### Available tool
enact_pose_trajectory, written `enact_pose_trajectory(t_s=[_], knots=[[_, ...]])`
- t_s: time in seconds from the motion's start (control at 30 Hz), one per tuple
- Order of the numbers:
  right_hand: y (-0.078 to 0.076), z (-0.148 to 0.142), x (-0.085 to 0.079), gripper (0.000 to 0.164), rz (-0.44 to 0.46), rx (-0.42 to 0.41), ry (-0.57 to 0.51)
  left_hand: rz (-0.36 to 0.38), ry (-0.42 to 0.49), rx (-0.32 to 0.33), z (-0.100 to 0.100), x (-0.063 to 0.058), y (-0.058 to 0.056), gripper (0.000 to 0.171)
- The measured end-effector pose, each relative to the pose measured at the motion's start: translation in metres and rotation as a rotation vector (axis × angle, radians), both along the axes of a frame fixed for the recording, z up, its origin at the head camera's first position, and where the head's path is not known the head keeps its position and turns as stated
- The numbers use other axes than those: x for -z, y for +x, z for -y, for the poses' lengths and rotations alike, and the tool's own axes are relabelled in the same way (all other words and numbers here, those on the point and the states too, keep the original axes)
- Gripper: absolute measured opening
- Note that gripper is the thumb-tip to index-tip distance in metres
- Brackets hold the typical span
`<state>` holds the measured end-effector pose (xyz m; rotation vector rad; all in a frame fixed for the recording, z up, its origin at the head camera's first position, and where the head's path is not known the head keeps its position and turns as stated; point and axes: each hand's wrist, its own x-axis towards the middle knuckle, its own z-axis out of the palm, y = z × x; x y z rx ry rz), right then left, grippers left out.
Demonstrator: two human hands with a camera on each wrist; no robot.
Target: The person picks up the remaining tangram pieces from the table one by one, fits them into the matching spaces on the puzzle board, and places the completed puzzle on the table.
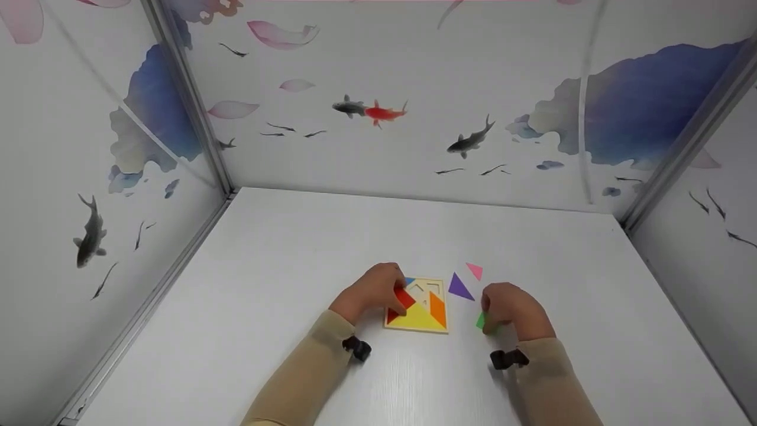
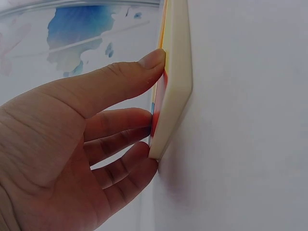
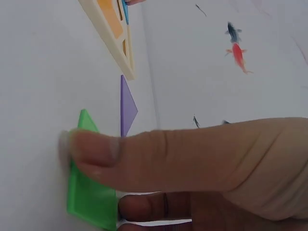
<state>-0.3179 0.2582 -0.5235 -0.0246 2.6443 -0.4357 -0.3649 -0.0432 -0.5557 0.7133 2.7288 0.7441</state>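
A tangram board (image 1: 416, 331) with a pale frame lies on the white table. It holds a large yellow triangle (image 1: 420, 318), an orange parallelogram (image 1: 437, 309), red pieces (image 1: 406, 297) and a blue piece (image 1: 409, 281). My left hand (image 1: 378, 289) lies over the board's left side. In the left wrist view its thumb (image 2: 153, 60) touches the top face, and the fingers (image 2: 137, 118) rest spread toward the edge. To the right of the board, my right hand (image 1: 510, 306) holds a green tangram piece (image 3: 91, 195) between thumb and fingers, close to the tabletop.
A purple triangle (image 1: 459, 288) lies between the board and my right hand, and a pink triangle (image 1: 475, 270) sits just beyond it. Bare recesses (image 1: 427, 288) show at the board's upper right. Printed panels (image 1: 414, 154) wall the table at the back and sides.
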Motion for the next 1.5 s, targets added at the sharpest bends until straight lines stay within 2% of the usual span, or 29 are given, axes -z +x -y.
enact_pose_trajectory(t_s=[0.23, 0.5, 0.73, 0.97, 1.2, 1.5], knots=[[-0.003, 0.002, 0.001, 0.028, 0.008, 0.057, -0.011, 0.009, 0.005, -0.009, 0.000, 0.000, 0.001, 0.046], [-0.006, -0.002, 0.005, 0.030, -0.002, 0.078, -0.052, 0.006, 0.009, -0.010, 0.000, -0.002, 0.002, 0.047], [-0.005, -0.005, 0.009, 0.032, -0.042, 0.048, -0.035, 0.002, -0.026, -0.007, 0.000, -0.002, 0.001, 0.045], [-0.011, -0.010, 0.007, 0.021, -0.029, 0.032, -0.051, 0.008, -0.021, -0.009, 0.000, -0.002, 0.001, 0.045], [-0.014, -0.015, 0.005, 0.016, -0.009, 0.072, -0.104, 0.010, -0.018, -0.014, -0.001, -0.002, 0.001, 0.045], [-0.014, -0.020, 0.003, 0.016, -0.002, 0.097, -0.225, 0.016, -0.003, -0.016, 0.000, -0.003, 0.003, 0.045]])
